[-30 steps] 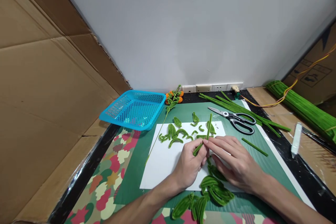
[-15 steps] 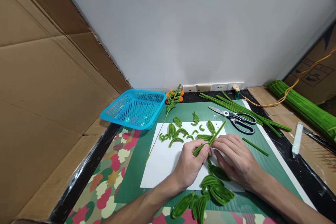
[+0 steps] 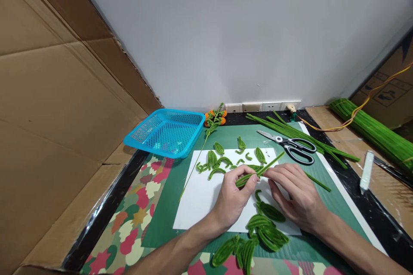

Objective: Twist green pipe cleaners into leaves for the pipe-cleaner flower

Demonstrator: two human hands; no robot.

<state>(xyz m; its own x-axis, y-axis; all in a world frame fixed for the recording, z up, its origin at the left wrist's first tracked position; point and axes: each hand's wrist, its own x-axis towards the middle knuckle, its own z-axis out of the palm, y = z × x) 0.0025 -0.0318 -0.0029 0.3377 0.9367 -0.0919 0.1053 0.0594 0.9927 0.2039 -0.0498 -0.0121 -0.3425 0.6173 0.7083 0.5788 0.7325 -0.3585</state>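
My left hand [image 3: 237, 195] pinches a green pipe cleaner [image 3: 273, 161], folded into a narrow leaf shape on its left and running out straight to the upper right. Close beside it, the fingertips of my right hand [image 3: 292, 191] are closed on the same pipe cleaner, its thumb held lower. Both hands are above a white paper sheet [image 3: 196, 202]. Several finished pipe-cleaner leaves [image 3: 269, 234] lie in a pile below the hands. Smaller leaves [image 3: 212, 160] and curved bits [image 3: 217, 172] are scattered on the paper beyond.
Scissors [image 3: 295, 146] lie half open on the green mat [image 3: 164, 219], beside loose green pipe cleaners [image 3: 284, 128]. A blue basket [image 3: 190, 146] stands at the back left, near an orange-flowered stem [image 3: 211, 129]. At right are a thick pipe-cleaner bundle [image 3: 374, 133] and a white-handled tool [image 3: 366, 172].
The pipe cleaner's free end has swung right and lower, lying flatter. My right hand has shifted slightly right with it; my left hand keeps its pinch.
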